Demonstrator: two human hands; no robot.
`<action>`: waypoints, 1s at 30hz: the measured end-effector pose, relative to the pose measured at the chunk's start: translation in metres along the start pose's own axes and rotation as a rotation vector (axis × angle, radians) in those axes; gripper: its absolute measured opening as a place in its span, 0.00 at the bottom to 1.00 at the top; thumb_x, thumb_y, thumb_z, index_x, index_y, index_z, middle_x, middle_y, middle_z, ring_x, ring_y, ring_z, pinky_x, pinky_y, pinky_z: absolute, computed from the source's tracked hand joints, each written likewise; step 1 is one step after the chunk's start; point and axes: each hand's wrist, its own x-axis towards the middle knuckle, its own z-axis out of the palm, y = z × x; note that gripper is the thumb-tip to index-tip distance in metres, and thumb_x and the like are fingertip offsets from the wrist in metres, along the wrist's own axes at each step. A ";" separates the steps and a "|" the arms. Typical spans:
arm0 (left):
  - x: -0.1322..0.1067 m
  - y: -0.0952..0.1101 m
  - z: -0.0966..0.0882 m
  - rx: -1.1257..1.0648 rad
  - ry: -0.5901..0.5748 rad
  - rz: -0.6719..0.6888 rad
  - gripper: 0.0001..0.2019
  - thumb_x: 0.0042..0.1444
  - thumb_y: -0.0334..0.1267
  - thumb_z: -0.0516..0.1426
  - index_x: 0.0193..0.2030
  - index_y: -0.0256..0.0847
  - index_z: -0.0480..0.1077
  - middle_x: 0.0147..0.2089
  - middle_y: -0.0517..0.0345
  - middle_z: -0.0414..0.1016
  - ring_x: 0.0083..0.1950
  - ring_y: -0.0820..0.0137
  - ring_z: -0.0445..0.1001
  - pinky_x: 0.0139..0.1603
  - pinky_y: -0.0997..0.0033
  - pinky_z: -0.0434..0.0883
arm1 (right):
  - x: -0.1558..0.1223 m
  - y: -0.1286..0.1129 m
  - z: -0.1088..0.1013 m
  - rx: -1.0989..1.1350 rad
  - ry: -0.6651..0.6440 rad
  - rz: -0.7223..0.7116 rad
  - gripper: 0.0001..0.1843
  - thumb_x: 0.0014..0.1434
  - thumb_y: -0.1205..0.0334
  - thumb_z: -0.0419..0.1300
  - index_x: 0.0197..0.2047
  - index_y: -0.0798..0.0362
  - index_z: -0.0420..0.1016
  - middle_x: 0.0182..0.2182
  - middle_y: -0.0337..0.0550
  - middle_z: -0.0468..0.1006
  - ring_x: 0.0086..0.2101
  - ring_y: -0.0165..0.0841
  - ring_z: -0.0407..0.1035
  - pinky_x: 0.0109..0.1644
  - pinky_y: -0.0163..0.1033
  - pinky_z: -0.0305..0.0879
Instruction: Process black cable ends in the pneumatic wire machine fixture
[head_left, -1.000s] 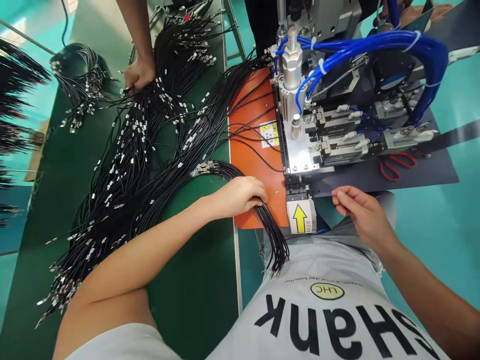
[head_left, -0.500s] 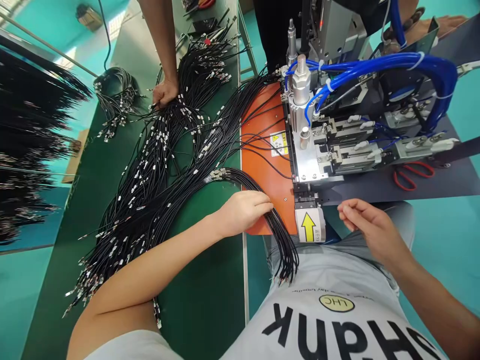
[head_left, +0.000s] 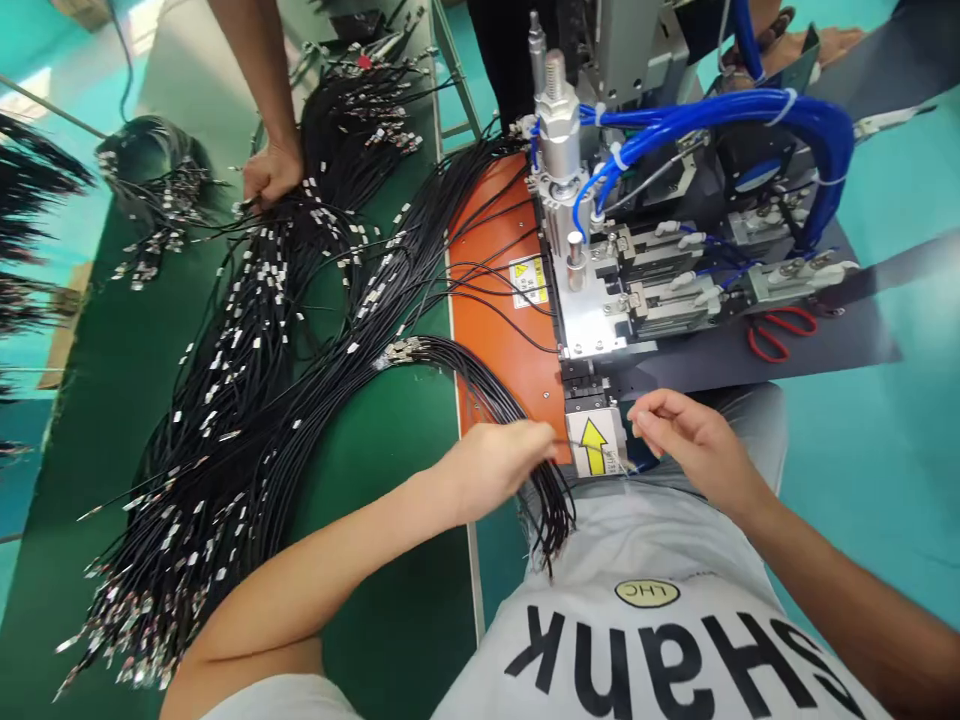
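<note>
My left hand is closed in a pinch on one thin black cable, whose end reaches right across a white label with a yellow arrow. Under and behind this hand a bundle of black cables curves off the table, its loose ends hanging near my shirt. My right hand is just right of the label. Its fingers are curled with the thumb against them, and nothing shows in them. The cable's tip is close to these fingers but appears apart from them.
A machine with metal cylinders and blue hoses stands over an orange plate. Many cables with white tags cover the green table. Another person's hand rests on them. Red-handled scissors lie at right.
My left hand has lifted one cable off the bundle and drawn its end to the right. My right hand has come closer to the arrow label. The whole view has shifted left.
</note>
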 end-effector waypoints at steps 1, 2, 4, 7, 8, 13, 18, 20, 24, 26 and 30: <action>0.000 -0.005 0.002 -0.044 0.038 -0.106 0.11 0.71 0.38 0.45 0.44 0.40 0.67 0.34 0.59 0.74 0.32 0.73 0.73 0.32 0.74 0.65 | 0.000 0.001 0.000 -0.034 0.001 -0.018 0.10 0.65 0.52 0.60 0.43 0.48 0.75 0.31 0.37 0.73 0.28 0.28 0.63 0.33 0.37 0.60; 0.000 -0.009 0.004 -0.072 0.071 -0.179 0.11 0.72 0.39 0.45 0.44 0.41 0.67 0.33 0.59 0.74 0.32 0.74 0.73 0.31 0.75 0.64 | 0.000 0.001 0.001 -0.076 0.001 -0.045 0.09 0.65 0.54 0.61 0.45 0.48 0.75 0.32 0.38 0.74 0.28 0.28 0.64 0.33 0.37 0.61; -0.001 -0.013 0.011 -0.090 0.122 -0.238 0.11 0.71 0.40 0.46 0.44 0.41 0.68 0.33 0.60 0.73 0.30 0.74 0.72 0.32 0.75 0.65 | 0.001 0.002 0.005 -0.172 -0.007 -0.128 0.13 0.62 0.60 0.63 0.51 0.47 0.75 0.35 0.38 0.76 0.29 0.28 0.66 0.35 0.38 0.63; -0.004 -0.010 0.019 -0.067 0.168 -0.260 0.11 0.71 0.39 0.47 0.43 0.41 0.69 0.33 0.59 0.73 0.30 0.73 0.72 0.33 0.74 0.66 | 0.002 0.000 0.013 -0.277 -0.009 -0.289 0.18 0.58 0.64 0.67 0.52 0.47 0.76 0.38 0.37 0.79 0.29 0.27 0.69 0.37 0.37 0.66; -0.004 -0.007 0.021 -0.050 0.174 -0.264 0.11 0.70 0.39 0.48 0.42 0.41 0.69 0.33 0.59 0.72 0.30 0.73 0.72 0.33 0.74 0.66 | 0.002 -0.001 0.016 -0.296 0.011 -0.349 0.16 0.58 0.64 0.67 0.50 0.47 0.77 0.37 0.37 0.80 0.30 0.27 0.70 0.37 0.36 0.67; 0.010 0.021 0.025 0.192 0.282 -0.238 0.08 0.67 0.35 0.51 0.47 0.38 0.69 0.39 0.50 0.75 0.39 0.64 0.73 0.40 0.63 0.71 | 0.002 -0.003 0.023 -0.373 0.117 -0.573 0.05 0.64 0.66 0.62 0.39 0.50 0.80 0.36 0.40 0.83 0.35 0.29 0.74 0.40 0.35 0.68; 0.044 0.034 0.045 -0.064 0.407 -0.122 0.14 0.67 0.31 0.49 0.59 0.36 0.62 0.45 0.47 0.75 0.44 0.64 0.74 0.44 0.63 0.73 | 0.006 -0.001 0.017 -0.279 0.148 -0.341 0.06 0.63 0.62 0.62 0.35 0.51 0.79 0.28 0.38 0.80 0.27 0.29 0.71 0.31 0.35 0.66; 0.052 0.027 0.051 -0.220 0.434 -0.108 0.11 0.68 0.32 0.49 0.55 0.39 0.65 0.42 0.52 0.75 0.42 0.67 0.74 0.44 0.67 0.73 | 0.008 0.001 0.011 -0.152 0.107 -0.219 0.08 0.65 0.58 0.61 0.38 0.51 0.79 0.28 0.38 0.79 0.26 0.28 0.71 0.31 0.35 0.67; 0.051 0.010 0.047 -0.437 0.407 -0.193 0.09 0.68 0.34 0.53 0.50 0.42 0.71 0.43 0.56 0.79 0.41 0.71 0.76 0.45 0.72 0.73 | 0.015 0.004 -0.001 0.065 0.068 -0.090 0.12 0.64 0.52 0.61 0.43 0.52 0.79 0.32 0.40 0.80 0.25 0.26 0.70 0.33 0.35 0.68; 0.049 0.009 0.043 -0.483 0.407 -0.222 0.09 0.67 0.35 0.53 0.50 0.42 0.72 0.41 0.56 0.79 0.38 0.72 0.76 0.43 0.73 0.73 | 0.018 0.004 -0.001 0.140 0.015 -0.047 0.13 0.62 0.52 0.64 0.40 0.53 0.78 0.32 0.40 0.80 0.24 0.26 0.69 0.31 0.35 0.68; 0.047 0.014 0.041 -0.500 0.442 -0.227 0.09 0.67 0.36 0.54 0.50 0.41 0.73 0.43 0.56 0.80 0.39 0.72 0.77 0.44 0.73 0.73 | 0.025 0.003 0.005 0.224 -0.064 -0.012 0.12 0.55 0.54 0.70 0.37 0.54 0.79 0.28 0.38 0.78 0.23 0.26 0.68 0.28 0.33 0.67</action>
